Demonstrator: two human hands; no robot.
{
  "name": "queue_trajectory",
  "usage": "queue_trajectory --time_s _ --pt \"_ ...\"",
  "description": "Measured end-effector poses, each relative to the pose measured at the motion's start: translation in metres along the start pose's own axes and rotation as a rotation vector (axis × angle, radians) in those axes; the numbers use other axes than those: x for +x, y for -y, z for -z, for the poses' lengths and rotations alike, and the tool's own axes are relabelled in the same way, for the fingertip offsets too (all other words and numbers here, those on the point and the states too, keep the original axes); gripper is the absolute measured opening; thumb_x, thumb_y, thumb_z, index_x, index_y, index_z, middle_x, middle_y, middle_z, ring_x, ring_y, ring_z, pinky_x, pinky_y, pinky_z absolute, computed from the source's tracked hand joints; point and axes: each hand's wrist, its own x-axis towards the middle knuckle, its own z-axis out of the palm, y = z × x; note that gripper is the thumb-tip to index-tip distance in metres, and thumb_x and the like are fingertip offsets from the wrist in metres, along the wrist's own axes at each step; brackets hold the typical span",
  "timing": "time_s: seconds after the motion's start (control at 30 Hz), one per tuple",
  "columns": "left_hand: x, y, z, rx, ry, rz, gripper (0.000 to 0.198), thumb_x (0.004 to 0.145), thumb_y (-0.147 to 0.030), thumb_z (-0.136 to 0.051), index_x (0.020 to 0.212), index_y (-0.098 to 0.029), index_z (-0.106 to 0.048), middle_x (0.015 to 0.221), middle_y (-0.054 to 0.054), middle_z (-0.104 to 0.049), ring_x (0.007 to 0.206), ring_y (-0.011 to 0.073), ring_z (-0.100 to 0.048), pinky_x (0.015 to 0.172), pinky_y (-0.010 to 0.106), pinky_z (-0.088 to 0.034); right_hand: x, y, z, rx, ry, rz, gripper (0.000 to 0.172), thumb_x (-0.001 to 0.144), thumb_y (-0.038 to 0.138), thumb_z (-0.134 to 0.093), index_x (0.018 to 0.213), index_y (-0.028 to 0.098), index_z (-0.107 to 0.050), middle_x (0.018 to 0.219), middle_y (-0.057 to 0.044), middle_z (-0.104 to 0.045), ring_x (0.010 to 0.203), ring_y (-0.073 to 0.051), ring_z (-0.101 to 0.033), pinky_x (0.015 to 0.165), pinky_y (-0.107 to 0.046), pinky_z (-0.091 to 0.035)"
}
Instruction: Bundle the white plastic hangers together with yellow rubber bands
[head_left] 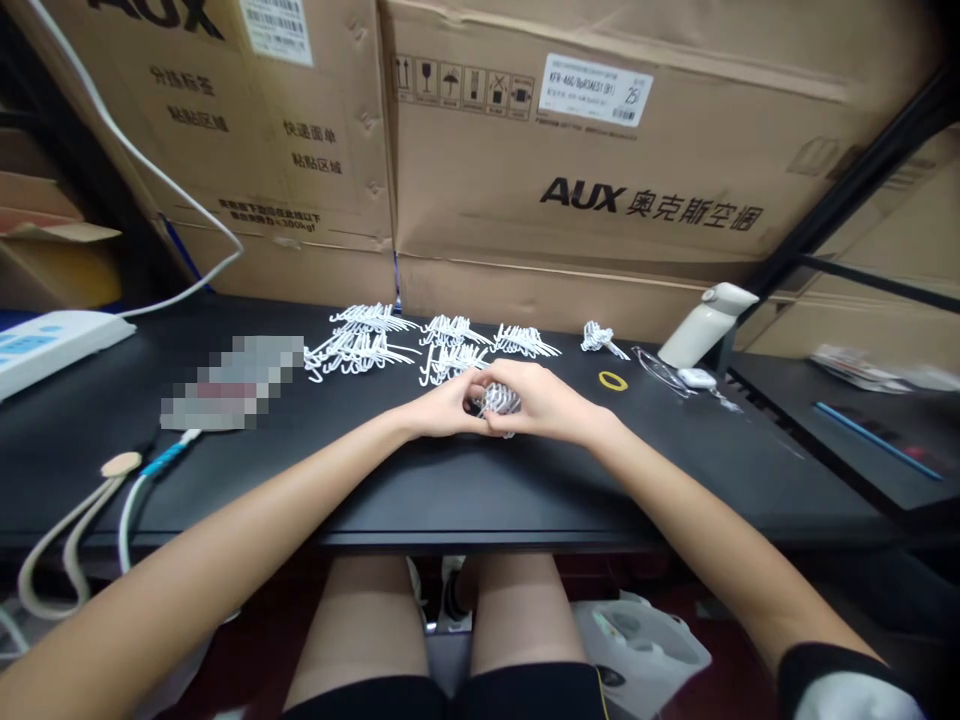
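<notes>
My left hand (446,408) and my right hand (545,402) meet over the middle of the black table. Their fingers curl round a compact bundle of white wire hooks (502,399), which shows in the gap between thumbs and fingers. The fingers partly cover the bundle. Just behind my hands lies a pile of white hooks (454,362), with another pile (450,330) beyond it. More hooks are spread in rows to the left (352,352) and further right (523,341). A separate clump of hooks (598,338) sits to the right of these piles.
Large cardboard boxes (480,200) stand along the back of the black table (480,490). On the right are a yellow ring (613,381), glasses (660,375) and a white bottle (705,325). A blurred-out phone-like object (240,385) and a white power strip (60,345) lie left.
</notes>
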Motion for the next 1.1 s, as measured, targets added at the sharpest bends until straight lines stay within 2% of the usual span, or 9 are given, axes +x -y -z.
queue_trajectory --time_s 0.13,0.23,0.33,0.43,0.5,0.57,0.7,0.83,1.1 --pt "-0.001 -0.005 -0.004 0.003 -0.018 -0.044 0.066 0.063 -0.036 -0.077 0.12 -0.016 -0.051 0.097 0.005 -0.063 0.092 0.0204 -0.059 0.078 0.03 -0.044 -0.002 -0.009 -0.005 0.203 -0.133 -0.063 0.032 0.071 0.032 -0.072 0.097 0.018 -0.059 0.094 -0.006 -0.065 0.087 -0.021 -0.06 0.078 -0.034 -0.048" --pt "-0.001 -0.007 -0.004 0.032 -0.006 -0.027 0.048 0.069 -0.043 -0.072 0.106 -0.015 -0.06 0.09 0.004 -0.065 0.086 0.0203 -0.06 0.076 0.031 -0.045 -0.005 -0.021 0.0 0.464 -0.311 -0.186 0.029 0.075 0.04 -0.07 0.093 0.018 -0.06 0.094 -0.006 -0.066 0.089 -0.019 -0.063 0.078 -0.034 -0.051" --pt "-0.001 -0.008 -0.002 -0.019 0.048 0.007 0.04 0.072 -0.046 -0.069 0.097 -0.014 -0.063 0.089 0.005 -0.067 0.084 0.0203 -0.06 0.077 0.033 -0.047 -0.011 -0.035 0.013 0.595 -0.474 -0.295 0.025 0.076 0.041 -0.069 0.079 0.018 -0.06 0.078 -0.003 -0.066 0.074 -0.016 -0.063 0.072 -0.031 -0.052" --pt "-0.001 -0.008 0.0 -0.126 0.01 0.071 0.043 0.072 -0.046 -0.069 0.1 -0.014 -0.063 0.098 0.007 -0.068 0.091 0.0222 -0.061 0.083 0.035 -0.047 -0.018 -0.04 0.027 0.59 -0.361 -0.324 0.026 0.071 0.04 -0.073 0.07 0.017 -0.061 0.064 0.0 -0.062 0.059 -0.013 -0.058 0.06 -0.028 -0.05" --pt "0.0 -0.007 0.001 -0.175 -0.089 0.114 0.044 0.07 -0.044 -0.07 0.102 -0.014 -0.063 0.101 0.008 -0.068 0.095 0.0232 -0.061 0.086 0.036 -0.047 -0.022 -0.039 0.03 0.577 -0.218 -0.296 0.025 0.069 0.038 -0.076 0.073 0.016 -0.065 0.066 -0.001 -0.063 0.059 -0.013 -0.058 0.058 -0.027 -0.05" --pt "0.0 -0.006 0.002 -0.211 -0.166 0.128 0.043 0.069 -0.041 -0.07 0.102 -0.015 -0.062 0.103 0.007 -0.068 0.098 0.023 -0.061 0.088 0.036 -0.046 -0.022 -0.036 0.027 0.558 -0.157 -0.257 0.026 0.068 0.037 -0.076 0.08 0.016 -0.068 0.071 -0.002 -0.065 0.063 -0.014 -0.06 0.06 -0.028 -0.051" --pt "0.0 -0.006 0.005 -0.26 -0.164 0.132 0.043 0.066 -0.035 -0.072 0.103 -0.016 -0.062 0.101 0.004 -0.068 0.096 0.0208 -0.061 0.086 0.034 -0.047 -0.019 -0.027 0.015 0.487 -0.221 -0.187 0.021 0.073 0.035 -0.072 0.082 0.017 -0.069 0.08 -0.005 -0.066 0.071 -0.015 -0.061 0.062 -0.028 -0.051" --pt "-0.002 -0.006 0.006 -0.232 -0.154 0.181 0.048 0.066 -0.042 -0.074 0.104 -0.014 -0.062 0.093 0.005 -0.068 0.084 0.0186 -0.061 0.077 0.032 -0.049 -0.016 -0.019 0.003 0.448 -0.254 -0.116 0.02 0.077 0.039 -0.068 0.08 0.019 -0.07 0.084 -0.006 -0.066 0.075 -0.017 -0.062 0.061 -0.029 -0.051" --pt "-0.005 -0.008 0.011 -0.228 -0.045 0.145 0.046 0.06 -0.039 -0.08 0.095 -0.013 -0.064 0.088 0.003 -0.066 0.078 0.0155 -0.06 0.077 0.031 -0.049 -0.016 -0.01 -0.005 0.46 -0.206 -0.1 0.02 0.083 0.037 -0.063 0.079 0.018 -0.066 0.085 -0.006 -0.062 0.076 -0.016 -0.061 0.063 -0.028 -0.052"
